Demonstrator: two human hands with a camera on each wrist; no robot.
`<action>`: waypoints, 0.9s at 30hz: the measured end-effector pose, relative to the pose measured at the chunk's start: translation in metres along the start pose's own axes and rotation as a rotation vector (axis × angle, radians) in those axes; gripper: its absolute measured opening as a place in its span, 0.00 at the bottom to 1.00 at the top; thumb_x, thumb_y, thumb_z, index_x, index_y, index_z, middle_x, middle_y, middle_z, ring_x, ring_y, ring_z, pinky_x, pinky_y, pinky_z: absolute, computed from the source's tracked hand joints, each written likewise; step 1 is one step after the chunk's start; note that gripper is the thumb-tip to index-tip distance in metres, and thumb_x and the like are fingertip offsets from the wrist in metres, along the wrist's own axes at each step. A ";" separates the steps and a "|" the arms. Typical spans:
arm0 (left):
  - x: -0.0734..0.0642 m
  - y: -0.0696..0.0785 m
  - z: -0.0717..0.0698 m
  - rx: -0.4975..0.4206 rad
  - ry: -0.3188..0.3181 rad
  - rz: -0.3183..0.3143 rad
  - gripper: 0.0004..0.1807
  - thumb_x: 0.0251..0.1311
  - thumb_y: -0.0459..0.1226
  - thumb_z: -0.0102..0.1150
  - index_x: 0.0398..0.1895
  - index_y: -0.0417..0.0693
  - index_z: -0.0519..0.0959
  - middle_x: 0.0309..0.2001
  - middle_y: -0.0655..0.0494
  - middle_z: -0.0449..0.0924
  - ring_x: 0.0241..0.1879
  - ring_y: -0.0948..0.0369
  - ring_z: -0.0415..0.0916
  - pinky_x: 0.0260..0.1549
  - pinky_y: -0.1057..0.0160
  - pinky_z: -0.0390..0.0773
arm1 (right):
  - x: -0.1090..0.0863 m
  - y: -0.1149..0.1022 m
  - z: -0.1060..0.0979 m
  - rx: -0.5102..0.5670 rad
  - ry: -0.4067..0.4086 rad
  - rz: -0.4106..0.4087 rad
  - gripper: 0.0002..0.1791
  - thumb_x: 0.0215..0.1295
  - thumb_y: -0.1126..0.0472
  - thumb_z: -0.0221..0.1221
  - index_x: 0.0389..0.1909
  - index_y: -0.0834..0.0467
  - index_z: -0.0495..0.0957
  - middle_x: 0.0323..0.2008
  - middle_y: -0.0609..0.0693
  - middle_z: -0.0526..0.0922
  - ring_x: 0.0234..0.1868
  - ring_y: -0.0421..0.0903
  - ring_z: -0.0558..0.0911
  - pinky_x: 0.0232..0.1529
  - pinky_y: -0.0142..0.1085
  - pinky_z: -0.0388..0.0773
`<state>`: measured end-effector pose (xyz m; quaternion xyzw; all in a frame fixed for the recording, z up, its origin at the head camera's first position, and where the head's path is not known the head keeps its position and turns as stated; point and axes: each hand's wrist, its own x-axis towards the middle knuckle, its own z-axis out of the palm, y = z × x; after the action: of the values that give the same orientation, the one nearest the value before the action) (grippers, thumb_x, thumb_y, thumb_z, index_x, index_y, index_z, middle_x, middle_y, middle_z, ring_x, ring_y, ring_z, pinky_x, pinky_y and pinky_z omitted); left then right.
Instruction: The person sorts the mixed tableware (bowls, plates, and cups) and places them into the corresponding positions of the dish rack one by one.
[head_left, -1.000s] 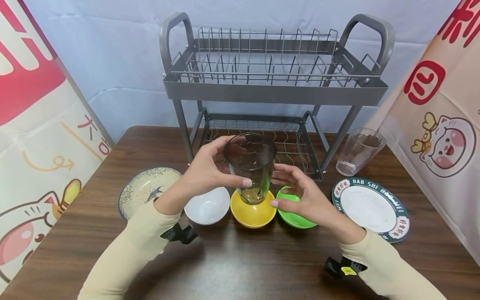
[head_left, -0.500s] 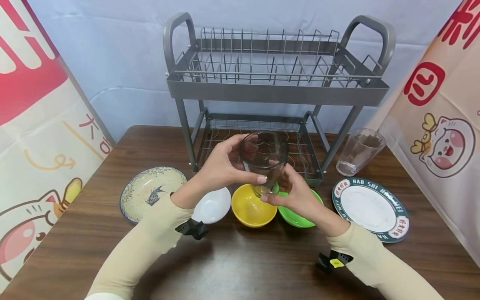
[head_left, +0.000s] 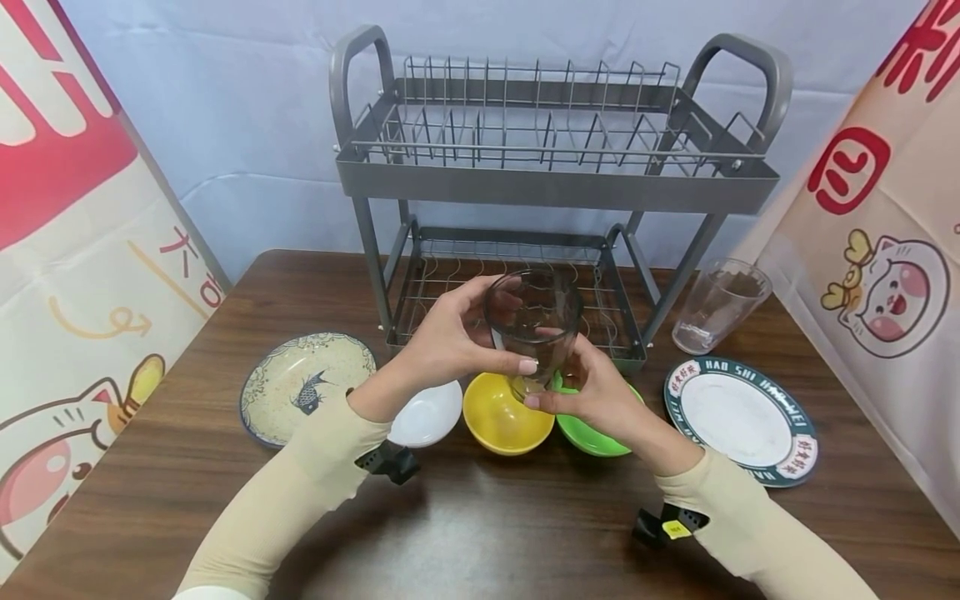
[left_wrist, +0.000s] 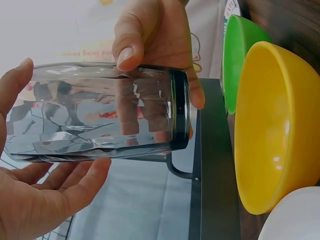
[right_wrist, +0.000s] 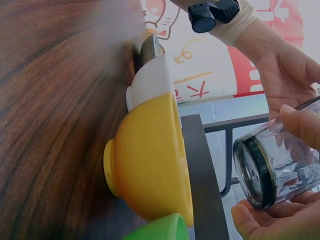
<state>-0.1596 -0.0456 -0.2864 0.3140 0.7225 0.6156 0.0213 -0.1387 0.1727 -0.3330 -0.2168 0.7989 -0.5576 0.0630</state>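
Note:
A smoky clear drinking glass (left_wrist: 105,112) is held up above the bowls, in front of the rack. My left hand (head_left: 452,333) grips it near the rim, thumb on the near side. At the lower end, my right hand (head_left: 603,396) holds the glass between thumb and fingers; the left wrist view shows those fingers through its wall. The thick dark base (right_wrist: 257,172) shows in the right wrist view. Below the hands, a yellow bowl (head_left: 502,425) stands between a white bowl (head_left: 427,415) and a green bowl (head_left: 596,435), partly hidden by the hands.
A grey two-tier dish rack (head_left: 558,185) stands behind the hands on the wooden table (head_left: 480,533). A fish-patterned plate (head_left: 277,383) lies at left. Green-rimmed plates (head_left: 738,417) lie at right, with another clear glass (head_left: 718,308) behind them.
Both hands and the glass have shifted right. My right hand, earlier loosely beside the glass, has closed around its lower end. Over the last half second, the glass has barely moved.

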 end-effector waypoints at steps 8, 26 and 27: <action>-0.005 -0.002 0.000 -0.089 -0.026 0.023 0.41 0.41 0.26 0.71 0.62 0.40 0.64 0.52 0.46 0.72 0.50 0.54 0.72 0.38 0.56 0.78 | -0.008 -0.004 -0.006 0.042 0.012 -0.014 0.37 0.47 0.66 0.71 0.58 0.59 0.65 0.50 0.54 0.73 0.48 0.50 0.76 0.47 0.41 0.73; -0.018 0.000 -0.029 0.209 -0.086 0.056 0.54 0.38 0.38 0.77 0.69 0.55 0.54 0.61 0.54 0.64 0.56 0.60 0.65 0.48 0.56 0.72 | -0.017 0.003 -0.021 -0.110 0.071 -0.138 0.36 0.47 0.67 0.69 0.59 0.61 0.66 0.48 0.52 0.75 0.43 0.47 0.76 0.41 0.34 0.74; -0.018 0.000 -0.032 0.235 -0.087 0.066 0.54 0.37 0.38 0.77 0.69 0.55 0.54 0.61 0.54 0.64 0.57 0.59 0.65 0.49 0.56 0.72 | -0.018 0.003 -0.023 -0.136 0.078 -0.156 0.37 0.46 0.68 0.70 0.60 0.61 0.66 0.48 0.52 0.75 0.43 0.46 0.76 0.41 0.33 0.74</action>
<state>-0.1583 -0.0822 -0.2853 0.3644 0.7771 0.5131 -0.0048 -0.1314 0.2009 -0.3296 -0.2602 0.8174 -0.5132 -0.0264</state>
